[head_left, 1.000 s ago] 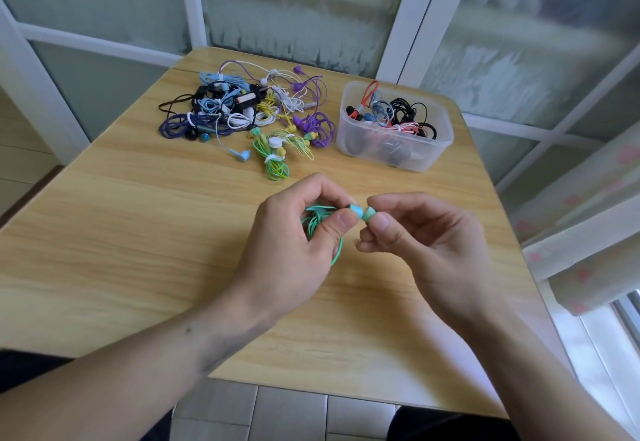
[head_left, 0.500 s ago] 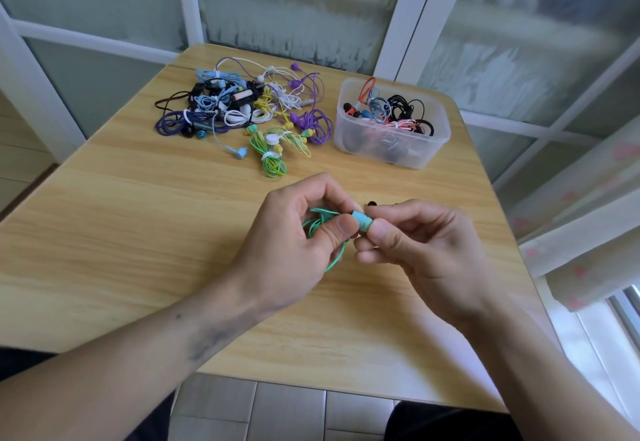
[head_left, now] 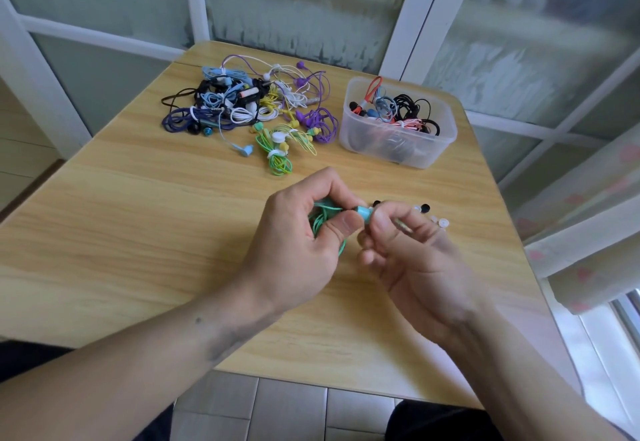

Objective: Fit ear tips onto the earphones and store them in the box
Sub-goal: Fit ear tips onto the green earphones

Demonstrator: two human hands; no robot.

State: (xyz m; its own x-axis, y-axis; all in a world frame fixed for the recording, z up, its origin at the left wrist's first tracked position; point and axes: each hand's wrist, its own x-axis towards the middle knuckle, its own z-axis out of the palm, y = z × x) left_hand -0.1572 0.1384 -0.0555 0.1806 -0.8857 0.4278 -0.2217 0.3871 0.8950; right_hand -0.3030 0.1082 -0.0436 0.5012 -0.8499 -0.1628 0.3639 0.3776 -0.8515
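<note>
A wooden table (head_left: 138, 239) is seen from above, with two bare hands held close together over its near half. The left hand (head_left: 301, 243) is curled around a bundle of teal green earphones (head_left: 323, 218); the cable loops are gathered inside the fingers, and one loop is seen hanging below the thumb. A teal earbud (head_left: 363, 213) is pinched between the left thumb and forefinger, and its end is pointed toward the right hand (head_left: 412, 253). The right hand's thumb and forefinger are closed at the tip of the earbud, touching it. Whether an ear tip is held in that pinch cannot be told, since the spot is covered by the fingers; the remaining right fingers are loosely curled.

Just beyond the right hand, a few loose ear tips (head_left: 433, 215), some black and some clear, are scattered on the table. Farther beyond the right hand, a clear plastic box (head_left: 446, 139) is placed, and coiled earphones in black, red and blue are held inside it. Beyond the left hand, well apart from it, a tangled pile of earphones (head_left: 249, 108) in purple, white, blue, black, yellow and green is spread on the table. A frosted window with white frames is seen behind the table.
</note>
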